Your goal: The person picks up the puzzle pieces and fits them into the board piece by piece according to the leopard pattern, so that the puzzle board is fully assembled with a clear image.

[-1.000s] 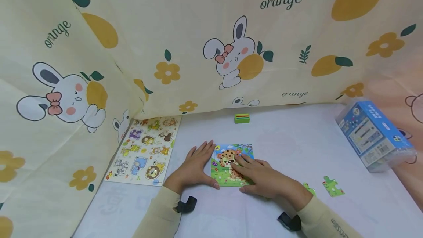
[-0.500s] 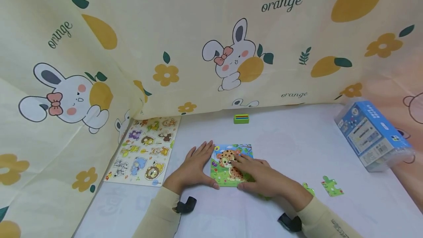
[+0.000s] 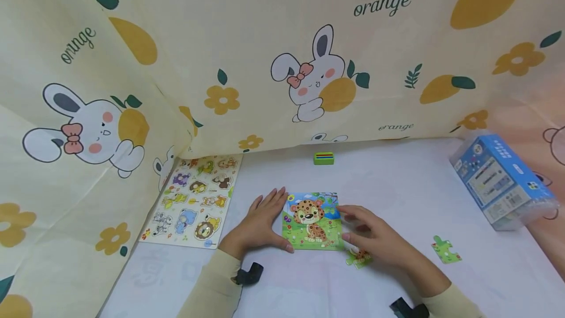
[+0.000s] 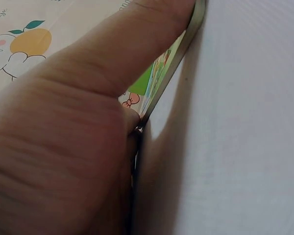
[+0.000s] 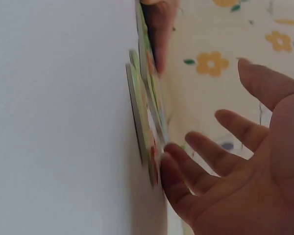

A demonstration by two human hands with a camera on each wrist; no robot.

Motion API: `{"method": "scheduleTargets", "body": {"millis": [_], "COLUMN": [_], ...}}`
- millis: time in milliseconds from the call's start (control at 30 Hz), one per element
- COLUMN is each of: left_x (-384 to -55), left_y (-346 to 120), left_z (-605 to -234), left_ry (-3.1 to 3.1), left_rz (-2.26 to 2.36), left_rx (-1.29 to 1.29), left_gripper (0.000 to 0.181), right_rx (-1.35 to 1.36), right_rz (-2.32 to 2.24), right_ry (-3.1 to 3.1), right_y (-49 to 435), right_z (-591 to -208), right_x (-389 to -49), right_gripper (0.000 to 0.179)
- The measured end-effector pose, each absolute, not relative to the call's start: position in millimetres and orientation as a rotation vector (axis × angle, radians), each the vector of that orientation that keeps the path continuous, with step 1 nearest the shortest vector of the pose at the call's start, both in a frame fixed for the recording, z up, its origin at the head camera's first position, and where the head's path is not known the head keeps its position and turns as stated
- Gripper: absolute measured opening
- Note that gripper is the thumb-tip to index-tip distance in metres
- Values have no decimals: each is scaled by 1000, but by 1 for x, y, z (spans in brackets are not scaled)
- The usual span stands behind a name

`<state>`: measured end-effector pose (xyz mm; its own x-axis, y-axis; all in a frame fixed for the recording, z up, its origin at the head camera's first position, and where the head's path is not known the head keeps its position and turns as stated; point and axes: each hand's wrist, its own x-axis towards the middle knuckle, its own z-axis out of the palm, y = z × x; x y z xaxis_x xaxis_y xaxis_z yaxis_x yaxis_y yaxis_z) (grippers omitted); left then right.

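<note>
A square leopard jigsaw puzzle [image 3: 311, 222] lies flat on the white table, its picture uncovered. My left hand [image 3: 262, 222] rests along its left edge, fingers straight and thumb stretched by the near left corner. In the left wrist view the left thumb [image 4: 108, 54] lies along the puzzle's edge. Just off the puzzle's right edge, my right hand [image 3: 377, 237] hovers with loosely bent fingers and nothing in its grasp. Partly beneath that hand is a loose leopard-patterned jigsaw piece [image 3: 360, 258]. The right wrist view shows the right hand's spread fingers [image 5: 240, 129] near the pieces.
Farther right lies a green jigsaw piece [image 3: 446, 250]. A blue box in clear plastic [image 3: 500, 180] stands at the right. A small green block with coloured stripes [image 3: 324, 159] sits at the back. An animal picture board [image 3: 190, 205] lies left, before a printed cloth [image 3: 247, 38].
My right hand has come off the puzzle and moved right, uncovering the leopard and the loose piece beside it. The right forearm now covers where another green piece showed. My left hand stays put.
</note>
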<state>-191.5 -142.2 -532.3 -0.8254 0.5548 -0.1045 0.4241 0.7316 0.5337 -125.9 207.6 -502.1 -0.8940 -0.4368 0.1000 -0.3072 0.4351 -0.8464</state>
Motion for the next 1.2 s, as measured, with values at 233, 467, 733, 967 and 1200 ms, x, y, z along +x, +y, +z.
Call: {"method": "scheduleTargets", "body": {"millis": [233,467,733,967,1200], "left_x": [-191,-191,-192,-193,-192], "left_y": [-142,-142,-141,-141,-141], "left_z": [-531,-531,-532,-531,-532], "left_ry": [2681,2676,2676,2672,2678], "left_rz": [726,741,729,725,716], "left_rx": [774,770,765,759,764], "left_gripper": [152,151,152,152,152], "right_rx": [-556,-664,-650,-579,-600], "right_rz": [-1369,-1137,-1090,-1376,-1582], "right_ry": [2469,2495,2578,2471,2458], "right_y": [239,257,246,237,212], "right_z": [-508,-510,-504,-506,-512], "right_x": [-119,-117,-113,-113,-113], "right_gripper": [67,51,32,16,12]}}
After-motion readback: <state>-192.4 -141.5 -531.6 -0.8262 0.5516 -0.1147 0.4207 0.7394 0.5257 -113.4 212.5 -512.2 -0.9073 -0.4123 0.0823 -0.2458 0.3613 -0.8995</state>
